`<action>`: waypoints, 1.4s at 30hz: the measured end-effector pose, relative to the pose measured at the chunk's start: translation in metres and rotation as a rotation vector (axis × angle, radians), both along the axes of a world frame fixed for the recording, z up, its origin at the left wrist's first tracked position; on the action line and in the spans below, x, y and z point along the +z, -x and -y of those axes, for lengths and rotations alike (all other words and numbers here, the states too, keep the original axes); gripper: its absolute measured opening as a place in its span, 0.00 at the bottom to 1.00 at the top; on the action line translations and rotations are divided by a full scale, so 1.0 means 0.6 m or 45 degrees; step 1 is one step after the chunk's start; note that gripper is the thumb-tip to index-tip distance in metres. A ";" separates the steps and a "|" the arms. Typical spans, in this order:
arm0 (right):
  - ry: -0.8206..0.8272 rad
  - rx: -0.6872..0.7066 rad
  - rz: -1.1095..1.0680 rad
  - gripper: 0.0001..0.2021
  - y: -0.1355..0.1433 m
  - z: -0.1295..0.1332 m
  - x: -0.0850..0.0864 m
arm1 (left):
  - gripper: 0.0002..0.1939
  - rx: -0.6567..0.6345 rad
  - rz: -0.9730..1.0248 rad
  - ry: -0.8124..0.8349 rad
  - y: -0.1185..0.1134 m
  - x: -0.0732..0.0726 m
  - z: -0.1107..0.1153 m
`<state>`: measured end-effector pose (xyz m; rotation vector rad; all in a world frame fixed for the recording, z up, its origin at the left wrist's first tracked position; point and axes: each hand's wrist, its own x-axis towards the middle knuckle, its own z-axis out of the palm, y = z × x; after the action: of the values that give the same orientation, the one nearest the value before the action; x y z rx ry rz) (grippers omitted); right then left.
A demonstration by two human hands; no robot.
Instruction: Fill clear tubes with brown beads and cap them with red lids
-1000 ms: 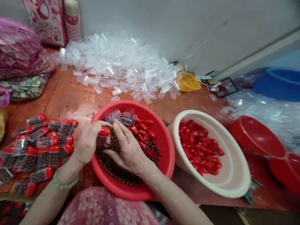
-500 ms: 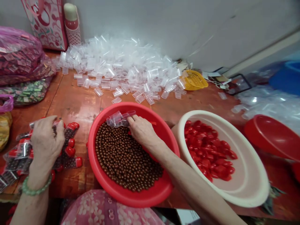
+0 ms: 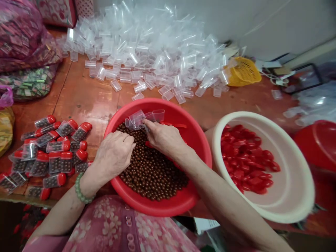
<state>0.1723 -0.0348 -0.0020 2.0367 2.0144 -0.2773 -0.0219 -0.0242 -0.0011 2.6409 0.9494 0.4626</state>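
Observation:
My right hand (image 3: 169,140) reaches into a red basin (image 3: 206,157) of small brown balls (image 3: 154,175). Its thumb and fingers close on the near ends of several clear plastic containers (image 3: 136,119) at the basin's far side. Bits of red plastic (image 3: 174,125) show beside and under that hand. My left hand (image 3: 114,154) is over the basin's left rim, its fingers curled inward above the balls. Whatever those fingertips hold, if anything, is hidden. To its left, several filled containers with red caps (image 3: 57,146) lie in a loose group on the table.
A cream basin (image 3: 301,189) of red caps (image 3: 249,161) stands at the right, with a red bowl (image 3: 319,143) beyond. Clear containers (image 3: 157,52) are heaped along the wall, near a yellow basket (image 3: 243,71). Bags of small packets (image 3: 21,38) sit at the far left.
My left hand has moved right, from the capped containers to the basin's left rim. My right hand stays at the clear containers in the basin. The view has tilted down.

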 end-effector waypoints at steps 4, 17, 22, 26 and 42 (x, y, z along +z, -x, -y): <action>0.118 -0.070 0.020 0.18 0.003 -0.008 0.002 | 0.11 -0.074 -0.183 -0.026 0.002 0.004 -0.003; 0.350 -0.361 -0.533 0.03 0.035 0.027 -0.051 | 0.08 -0.199 -0.286 -0.027 0.000 0.003 -0.005; 0.619 -0.587 -0.936 0.09 0.035 0.046 -0.062 | 0.06 -0.300 -0.320 0.046 0.003 0.011 -0.010; 0.807 -0.816 -1.293 0.08 0.032 0.043 -0.068 | 0.05 -0.474 -0.376 0.182 0.007 0.019 -0.006; 0.772 -0.763 -1.932 0.16 0.026 0.040 -0.044 | 0.09 -0.273 -0.025 0.347 0.001 0.024 0.007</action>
<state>0.1564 -0.0588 -0.0286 1.9649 1.1898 -2.7423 -0.0225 -0.0286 0.0135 2.4642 0.6703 0.2377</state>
